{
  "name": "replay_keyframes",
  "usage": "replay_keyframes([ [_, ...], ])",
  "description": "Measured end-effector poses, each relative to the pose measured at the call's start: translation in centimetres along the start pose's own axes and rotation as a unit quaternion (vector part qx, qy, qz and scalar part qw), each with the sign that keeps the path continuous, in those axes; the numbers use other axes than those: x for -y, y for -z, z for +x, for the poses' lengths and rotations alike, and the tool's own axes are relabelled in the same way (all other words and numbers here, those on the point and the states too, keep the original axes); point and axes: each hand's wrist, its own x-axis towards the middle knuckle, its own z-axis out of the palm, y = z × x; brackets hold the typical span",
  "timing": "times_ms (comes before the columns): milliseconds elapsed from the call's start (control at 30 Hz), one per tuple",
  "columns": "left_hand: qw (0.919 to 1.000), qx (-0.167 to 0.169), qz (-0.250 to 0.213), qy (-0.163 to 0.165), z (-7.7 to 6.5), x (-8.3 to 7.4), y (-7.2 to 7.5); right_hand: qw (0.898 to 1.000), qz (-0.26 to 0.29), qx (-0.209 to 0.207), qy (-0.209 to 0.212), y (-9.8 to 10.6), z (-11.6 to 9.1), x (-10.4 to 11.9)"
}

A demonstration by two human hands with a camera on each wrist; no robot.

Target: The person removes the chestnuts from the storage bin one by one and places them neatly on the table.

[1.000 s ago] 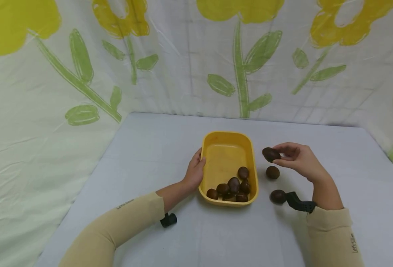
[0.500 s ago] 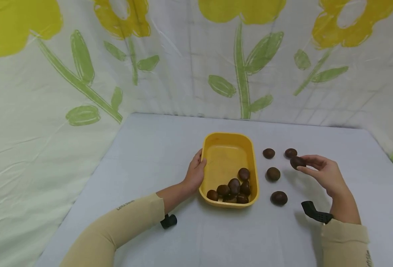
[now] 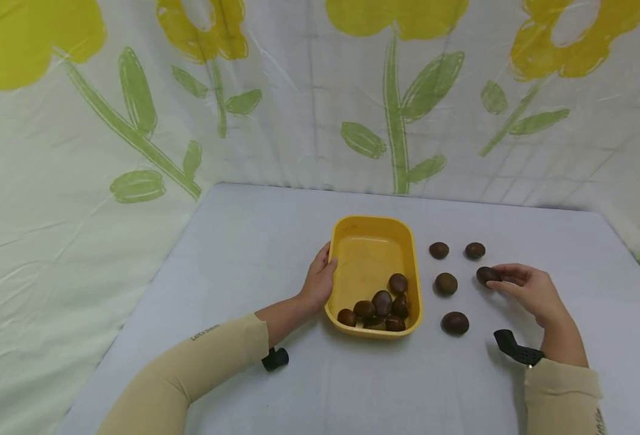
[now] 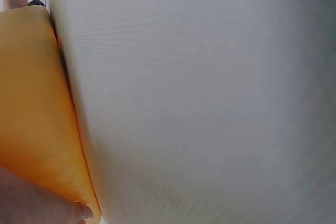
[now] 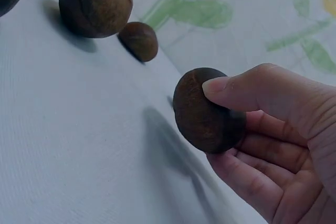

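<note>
My right hand (image 3: 532, 290) pinches a dark brown, egg-shaped thing (image 3: 486, 277) between thumb and fingers, low over the right side of the table. The right wrist view shows its rough brown surface, with the thumb (image 5: 231, 90) across its top and a shadow on the cloth beneath. With my left hand (image 3: 317, 281) I hold the left side of a yellow plastic tub (image 3: 371, 235), thumb at the rim. Several similar brown things (image 3: 382, 302) lie bunched at the tub's near right end. In the left wrist view the tub's outer wall (image 4: 31, 93) fills the left edge.
Right of the tub, several more brown egg-shaped things (image 3: 455, 323) lie apart on the pale table (image 3: 255, 241). One cracked piece (image 5: 96, 3) shows large in the right wrist view. A white curtain (image 3: 309, 121) with painted yellow flowers hangs behind the table.
A second ago my right hand was beside the tub with a brown thing; that spot now has one lying there. The hand has since moved right and, lately, lower with another. My left hand stays put.
</note>
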Motion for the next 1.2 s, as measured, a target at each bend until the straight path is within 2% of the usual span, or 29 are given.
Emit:
replay_keyframes([
  [200,1.0,-0.001,-0.005,0.002,-0.1,-0.1,0.0,0.999,-0.034,0.028,0.001,0.0,0.1,-0.1],
  [433,1.0,-0.001,-0.002,-0.001,-0.1,-0.2,0.0,0.995,-0.081,0.051,-0.027,0.0,0.1,0.1],
  [667,0.9999,-0.01,0.007,0.009,-0.1,-0.3,-0.1,0.994,-0.084,0.067,-0.038,0.1,-0.1,0.5],
  [867,1.0,-0.006,0.006,0.003,-0.2,-0.3,-0.1,0.995,-0.081,0.04,-0.032,0.4,-0.3,0.6],
  [967,1.0,-0.006,0.002,0.006,-0.1,-0.3,-0.1,0.997,-0.068,0.018,-0.027,0.6,-0.3,0.7],
  [1200,0.9999,-0.008,0.006,0.003,-0.1,-0.2,-0.1,0.999,-0.042,-0.004,-0.024,0.6,-0.5,1.5],
])
